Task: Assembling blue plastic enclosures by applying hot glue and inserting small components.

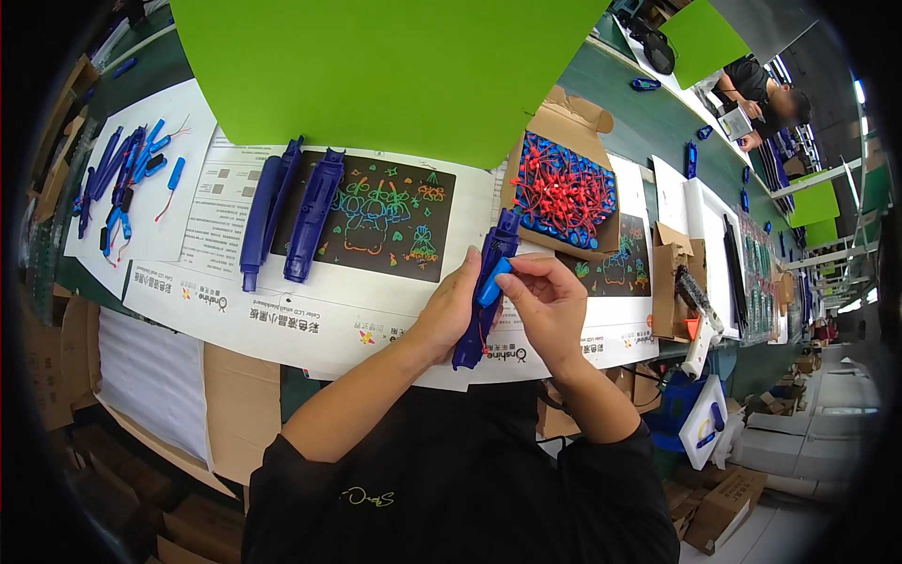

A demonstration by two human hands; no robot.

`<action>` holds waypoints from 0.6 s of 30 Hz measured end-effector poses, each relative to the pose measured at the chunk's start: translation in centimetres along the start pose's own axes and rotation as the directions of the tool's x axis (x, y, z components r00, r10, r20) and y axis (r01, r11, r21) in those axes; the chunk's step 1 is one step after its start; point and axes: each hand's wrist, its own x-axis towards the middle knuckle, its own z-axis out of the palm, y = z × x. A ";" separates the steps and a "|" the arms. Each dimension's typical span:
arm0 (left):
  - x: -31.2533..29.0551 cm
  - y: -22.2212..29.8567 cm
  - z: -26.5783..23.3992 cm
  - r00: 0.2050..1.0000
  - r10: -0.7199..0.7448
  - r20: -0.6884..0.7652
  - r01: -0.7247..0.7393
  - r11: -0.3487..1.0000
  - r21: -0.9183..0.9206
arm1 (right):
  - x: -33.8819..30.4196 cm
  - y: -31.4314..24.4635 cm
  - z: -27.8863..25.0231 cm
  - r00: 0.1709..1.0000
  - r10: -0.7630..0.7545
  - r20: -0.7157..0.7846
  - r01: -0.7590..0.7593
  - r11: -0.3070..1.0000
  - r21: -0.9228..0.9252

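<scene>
My left hand [454, 305] is wrapped round a long dark blue plastic half-shell [466, 353], which stands slanted in front of me. Between the fingertips of my right hand [545, 303] is a light blue cylindrical battery [492, 282], held at the hollow of the shell; whether it is seated inside I cannot tell. A thin red wire shows below the battery. Just beyond my hands sits an open cardboard box [561, 246] filled with blue batteries [564, 193] and their red wires. More dark blue shells [313, 218] lie left of my hands on the printed sheets.
A green panel [376, 75] rises over the far side of the table. At left, a white sheet [193, 117] carries several shells and wired batteries. A hot glue gun [700, 348] stands by a small carton [669, 315] at right. Another person [756, 99] works across at upper right.
</scene>
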 end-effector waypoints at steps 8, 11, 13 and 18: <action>-0.2 -0.5 -0.1 0.993 0.110 -0.052 -0.100 0.981 0.164 | 0.1 1.1 -0.5 0.998 -0.038 0.039 0.049 0.950 -0.307; -0.4 -0.9 0.0 0.977 0.212 -0.008 -0.205 0.953 0.224 | 0.1 0.2 -0.9 0.996 0.021 0.086 0.010 0.937 -0.350; 0.0 -0.9 0.3 0.950 0.312 0.033 -0.311 0.924 0.222 | 0.6 0.0 -1.1 0.992 0.062 0.114 -0.019 0.937 -0.350; -0.5 0.3 0.1 0.970 0.210 0.123 -0.233 0.947 0.219 | 1.0 -0.6 -3.8 0.999 0.041 -0.007 -0.041 0.996 -0.078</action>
